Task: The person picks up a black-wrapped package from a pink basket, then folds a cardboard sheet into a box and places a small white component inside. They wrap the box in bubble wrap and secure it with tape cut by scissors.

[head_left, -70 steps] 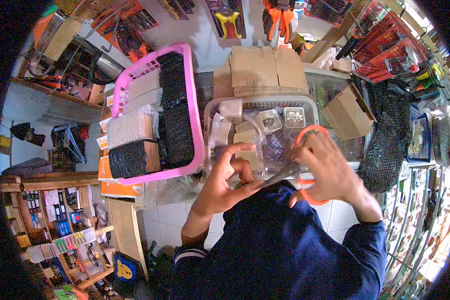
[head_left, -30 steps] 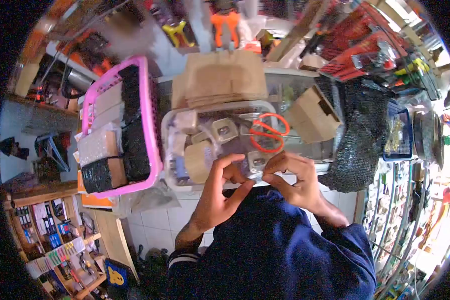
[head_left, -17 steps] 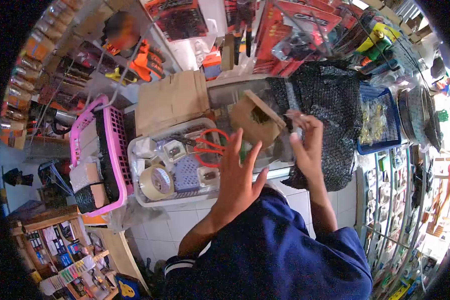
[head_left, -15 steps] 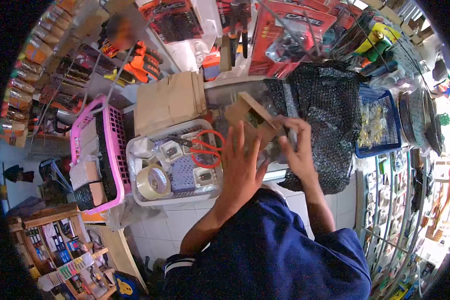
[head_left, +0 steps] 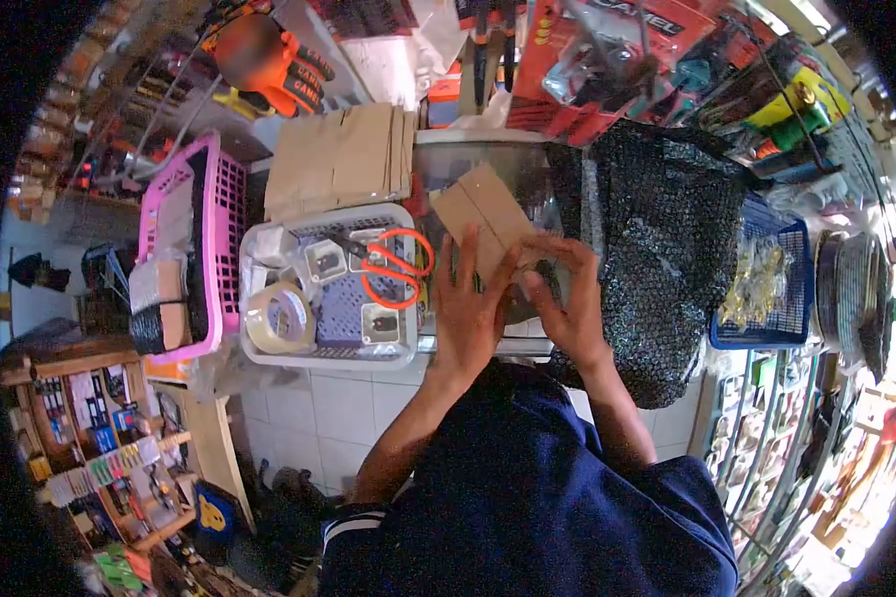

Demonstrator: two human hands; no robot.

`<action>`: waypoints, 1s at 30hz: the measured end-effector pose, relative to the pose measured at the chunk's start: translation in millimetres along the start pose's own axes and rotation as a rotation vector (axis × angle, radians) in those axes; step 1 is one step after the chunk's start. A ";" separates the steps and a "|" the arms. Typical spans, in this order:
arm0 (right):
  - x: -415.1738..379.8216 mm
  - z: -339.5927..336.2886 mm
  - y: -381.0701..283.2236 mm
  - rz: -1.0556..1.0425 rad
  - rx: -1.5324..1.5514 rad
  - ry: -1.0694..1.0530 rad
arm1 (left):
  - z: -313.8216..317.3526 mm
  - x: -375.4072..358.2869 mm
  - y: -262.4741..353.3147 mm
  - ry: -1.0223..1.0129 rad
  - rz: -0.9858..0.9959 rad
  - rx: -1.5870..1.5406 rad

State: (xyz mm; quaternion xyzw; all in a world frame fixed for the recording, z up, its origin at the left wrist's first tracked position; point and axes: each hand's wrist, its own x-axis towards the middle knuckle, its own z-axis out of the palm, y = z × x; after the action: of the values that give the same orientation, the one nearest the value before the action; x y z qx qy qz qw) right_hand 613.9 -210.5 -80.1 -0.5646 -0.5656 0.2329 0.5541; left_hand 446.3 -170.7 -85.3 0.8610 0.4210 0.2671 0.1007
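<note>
A small brown cardboard box (head_left: 481, 211) is between my two hands, its flat top face with a seam turned towards me. My left hand (head_left: 471, 308) lies along its left and near side, fingers long and slightly spread against the cardboard. Bent around the right near corner are the fingers of my right hand (head_left: 570, 298), with the thumb low beside the box. My hands cover the near part of the box. Left of my left hand, orange-handled scissors (head_left: 396, 269) lie on a grey-white basket (head_left: 329, 360) that also holds a roll of tape (head_left: 279, 318).
Folded brown cardboard (head_left: 343, 159) is stacked behind the grey-white basket. A pink basket (head_left: 231, 214) stands at the left. Black bubble wrap (head_left: 662, 269) spreads to the right, beside a blue basket (head_left: 804, 289) of small bagged parts. Packaged tools (head_left: 617, 50) hang at the back.
The box's raised flap and dark opening no longer show; its top now looks flat and closed. My right hand has moved left and lower, closer to my left hand. The view has shifted slightly.
</note>
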 end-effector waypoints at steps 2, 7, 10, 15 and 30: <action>-4.1 6.1 9.8 0.017 0.079 0.075 | 3.6 -1.4 -3.2 0.048 -0.016 -0.054; -2.5 9.9 16.8 0.044 0.042 0.128 | 10.3 -0.8 -9.9 0.174 -0.029 -0.184; 4.7 11.2 15.9 0.058 -0.032 0.140 | 10.7 0.7 -7.8 0.215 -0.046 -0.171; 18.3 12.4 0.0 0.019 -0.149 0.139 | 14.8 7.6 -10.2 0.250 -0.028 -0.273; 21.6 8.8 2.5 0.025 -0.067 0.101 | 21.0 4.4 -10.9 0.295 -0.104 -0.308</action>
State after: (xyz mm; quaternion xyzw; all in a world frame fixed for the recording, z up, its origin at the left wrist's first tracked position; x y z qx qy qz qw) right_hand 612.5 -187.4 -76.9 -0.6009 -0.5372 0.1917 0.5599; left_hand 452.7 -159.4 -105.6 0.7642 0.4295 0.4455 0.1819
